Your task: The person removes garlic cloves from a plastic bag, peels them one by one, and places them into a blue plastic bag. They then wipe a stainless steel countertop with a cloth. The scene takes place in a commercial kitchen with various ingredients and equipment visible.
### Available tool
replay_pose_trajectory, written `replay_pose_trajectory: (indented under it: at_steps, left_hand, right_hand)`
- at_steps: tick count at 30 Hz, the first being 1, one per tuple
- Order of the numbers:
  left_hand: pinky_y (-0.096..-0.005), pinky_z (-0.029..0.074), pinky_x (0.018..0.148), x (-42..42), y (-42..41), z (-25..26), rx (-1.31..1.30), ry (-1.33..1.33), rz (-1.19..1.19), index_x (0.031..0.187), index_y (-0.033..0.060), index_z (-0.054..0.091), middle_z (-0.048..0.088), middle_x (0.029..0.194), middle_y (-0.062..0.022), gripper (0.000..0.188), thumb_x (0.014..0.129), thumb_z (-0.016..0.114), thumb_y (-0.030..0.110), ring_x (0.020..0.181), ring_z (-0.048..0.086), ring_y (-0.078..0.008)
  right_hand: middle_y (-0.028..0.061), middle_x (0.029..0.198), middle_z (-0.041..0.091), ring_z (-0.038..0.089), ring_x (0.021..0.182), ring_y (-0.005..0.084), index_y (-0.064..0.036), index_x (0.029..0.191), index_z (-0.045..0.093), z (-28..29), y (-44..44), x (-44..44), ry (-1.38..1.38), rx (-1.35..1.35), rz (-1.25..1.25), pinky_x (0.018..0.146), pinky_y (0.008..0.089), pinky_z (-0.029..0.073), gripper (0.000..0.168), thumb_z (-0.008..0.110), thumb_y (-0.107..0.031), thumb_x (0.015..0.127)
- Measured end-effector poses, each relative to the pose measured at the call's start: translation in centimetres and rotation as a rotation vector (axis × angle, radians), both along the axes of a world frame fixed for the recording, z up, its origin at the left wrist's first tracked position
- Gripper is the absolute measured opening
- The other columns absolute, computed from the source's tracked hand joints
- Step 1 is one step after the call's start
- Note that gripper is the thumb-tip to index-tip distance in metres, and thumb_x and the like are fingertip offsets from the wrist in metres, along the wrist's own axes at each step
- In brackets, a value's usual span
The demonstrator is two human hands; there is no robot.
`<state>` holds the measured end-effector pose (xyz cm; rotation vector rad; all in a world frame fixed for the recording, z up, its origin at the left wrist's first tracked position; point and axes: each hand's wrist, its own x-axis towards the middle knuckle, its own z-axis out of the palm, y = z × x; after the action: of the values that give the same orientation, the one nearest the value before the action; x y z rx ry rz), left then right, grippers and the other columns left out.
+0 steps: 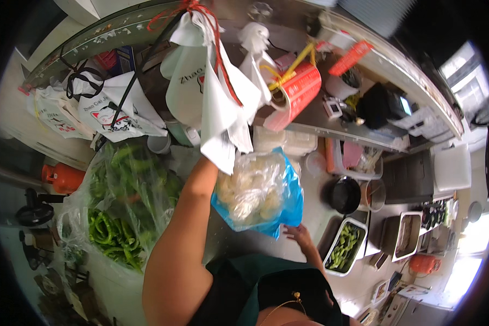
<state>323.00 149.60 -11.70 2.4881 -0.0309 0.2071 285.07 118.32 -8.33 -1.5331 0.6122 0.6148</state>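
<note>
A blue plastic bag (292, 203) with a clear inner bag (258, 183) of pale, lumpy food rests on the metal counter. Beside the blue bag's lower right edge is my right hand (298, 234), its fingers apart; whether they touch the plastic is unclear. My left forearm reaches up along the bag's left side, and the hand is out of sight behind white hanging bags (216, 93). To the left of that arm, a large clear plastic bag (118, 183) holds long green peppers (114, 236).
Red-and-white packaging (297, 93) hangs above the counter. On the right stand a black bowl (344, 194), a tray of cut green vegetables (344, 246), a clear plastic bin (362, 165) and a metal pan (403, 236). An orange gas cylinder (65, 178) is at left.
</note>
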Motion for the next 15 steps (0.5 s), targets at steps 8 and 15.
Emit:
replay_pose_trajectory:
  at_steps: [8, 15]
  left_hand:
    - [-0.0468, 0.049, 0.087, -15.1, 2.7, 9.5, -1.657, 0.328, -0.078, 0.125, 0.0039, 0.052, 0.059, 0.121, -0.0113, 0.045, 0.091, 0.051, 0.034, 0.108, 0.058, -0.0268]
    - [-0.0513, 0.047, 0.096, -27.7, -1.2, 18.5, -2.195, 0.952, -0.487, 0.132, 0.0047, 0.046, 0.054, 0.130, -0.0138, 0.048, 0.089, 0.051, 0.025, 0.118, 0.054, -0.0318]
  right_hand:
    - [0.0107, 0.112, 0.064, 0.064, 0.095, 0.0212, -0.005, 0.131, 0.049, 6.0, -2.4, -2.2, -0.132, -0.020, -0.168, 0.082, 0.0333, 0.050, 0.047, 0.059, -0.028, 0.092]
    - [0.0159, 0.128, 0.053, 0.057, 0.111, 0.0260, -0.007, 0.141, 0.037, 16.5, 2.1, -1.6, -0.420, 0.515, -0.135, 0.093, 0.0381, 0.047, 0.063, 0.064, -0.031, 0.089]
